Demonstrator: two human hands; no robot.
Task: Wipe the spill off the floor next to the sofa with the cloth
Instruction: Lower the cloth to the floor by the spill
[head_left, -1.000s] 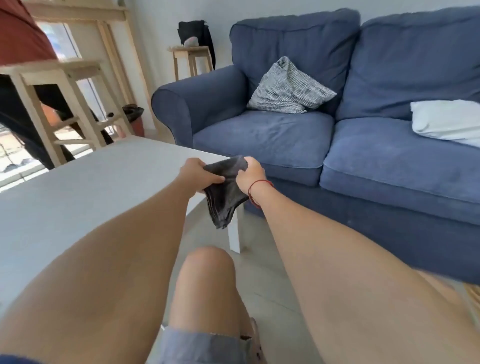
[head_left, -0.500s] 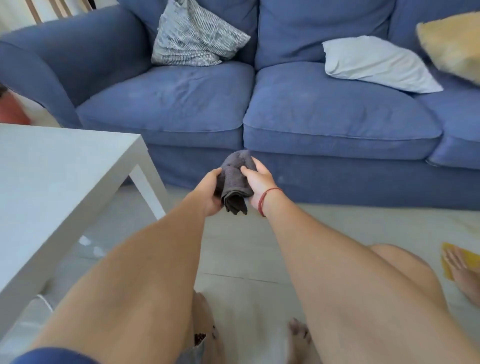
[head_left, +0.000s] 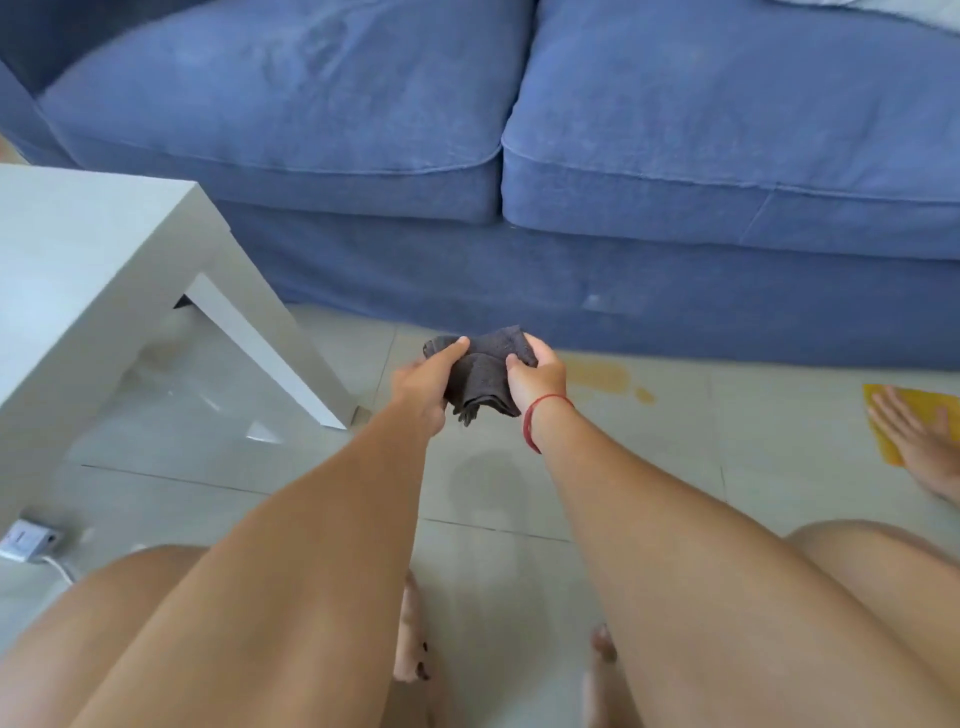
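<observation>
Crouching low, knees to either side, both arms reaching forward over the tiled floor (head_left: 493, 499). Left hand (head_left: 423, 384) and right hand (head_left: 535, 376) both clenched on a bunched dark cloth (head_left: 485, 382), held clear of the tiles, loose folds hanging between the fingers (head_left: 457, 347). Amber spill (head_left: 597, 375) lies on the floor just right of the right hand's fingers and slightly beyond, its long axis running along the sofa (head_left: 623, 291) front, a small separate droplet further right. Right hand is nearer; likely move is down and rightward. Left of the fingers, a white bench (head_left: 93, 270) leg. Far right, another person's hand on a yellow cloth (head_left: 893, 415).
</observation>
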